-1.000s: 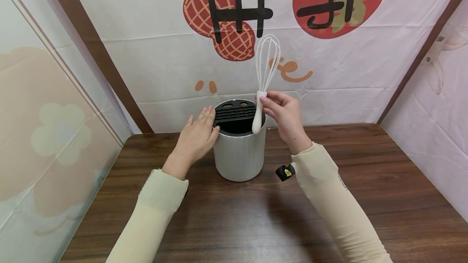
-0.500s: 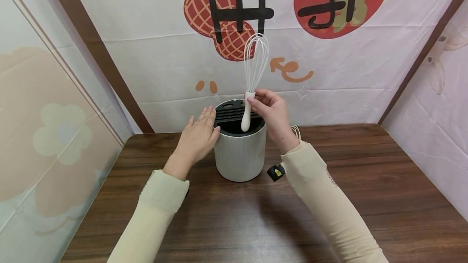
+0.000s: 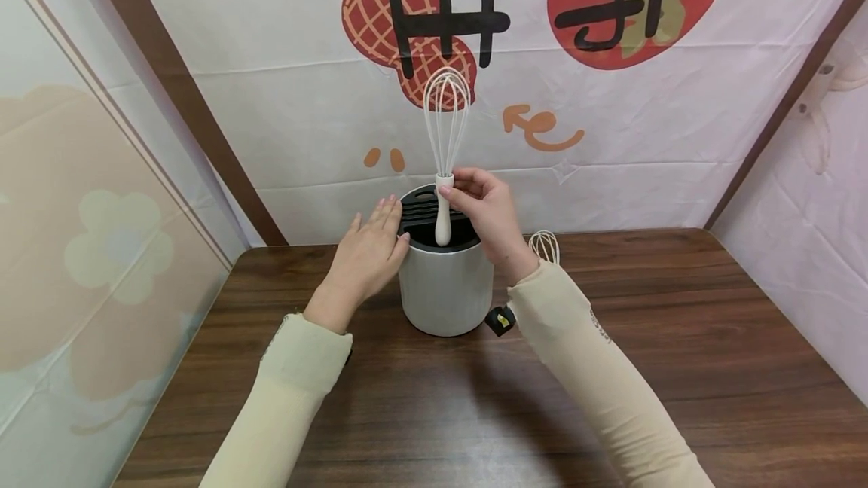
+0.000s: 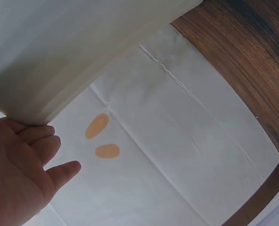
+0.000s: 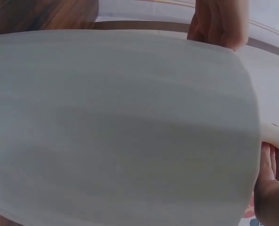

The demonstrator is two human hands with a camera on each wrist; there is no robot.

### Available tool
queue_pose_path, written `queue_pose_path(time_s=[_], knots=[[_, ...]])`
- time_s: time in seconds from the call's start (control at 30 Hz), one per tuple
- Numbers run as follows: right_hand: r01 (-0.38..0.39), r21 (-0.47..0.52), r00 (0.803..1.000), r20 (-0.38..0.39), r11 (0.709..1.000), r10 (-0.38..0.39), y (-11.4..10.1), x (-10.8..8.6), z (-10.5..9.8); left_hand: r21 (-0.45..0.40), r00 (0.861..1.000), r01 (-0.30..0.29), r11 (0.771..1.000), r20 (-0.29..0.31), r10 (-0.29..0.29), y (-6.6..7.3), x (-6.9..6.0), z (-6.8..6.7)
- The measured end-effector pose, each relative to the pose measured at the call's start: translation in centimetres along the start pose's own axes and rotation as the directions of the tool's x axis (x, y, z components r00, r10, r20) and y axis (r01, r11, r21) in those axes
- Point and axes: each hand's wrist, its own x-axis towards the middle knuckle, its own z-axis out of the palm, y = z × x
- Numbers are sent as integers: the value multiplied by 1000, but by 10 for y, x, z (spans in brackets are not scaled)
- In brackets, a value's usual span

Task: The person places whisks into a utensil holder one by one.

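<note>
A white whisk [image 3: 444,209] stands upright, wires up, over the front compartment of a pale grey ribbed utensil holder [image 3: 447,288]. My right hand [image 3: 488,209] pinches the top of its handle between thumb and fingers. In the right wrist view, this hand [image 5: 273,188] shows past the holder's rim. My left hand [image 3: 366,247] rests against the holder's left rim with its fingers extended. The left wrist view has that hand [image 4: 26,165] touching the holder wall [image 4: 83,52]. Whether the handle's lower end is inside the opening, I cannot tell.
Behind my right wrist, the wires of a second whisk [image 3: 545,246] show on the brown wooden table [image 3: 678,337]. A black slotted insert [image 3: 420,209] fills the back of the holder. A printed cloth [image 3: 298,111] hangs behind the table.
My right hand has carried the whisk leftward, from the holder's right rim to above its front compartment. The second whisk has come into sight behind my wrist. My left hand has stayed in place.
</note>
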Motion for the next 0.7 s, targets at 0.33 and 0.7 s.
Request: queue_pose_path(time_s=[0.33, 0.7], knots=[[-17, -80, 997, 80, 997, 24, -3, -2, 11, 1, 1000, 3, 1000, -2, -3, 1, -1, 0], [-24, -103, 994, 103, 994, 35, -2, -3, 21, -6, 1000, 3, 1000, -7, -4, 0, -2, 0]])
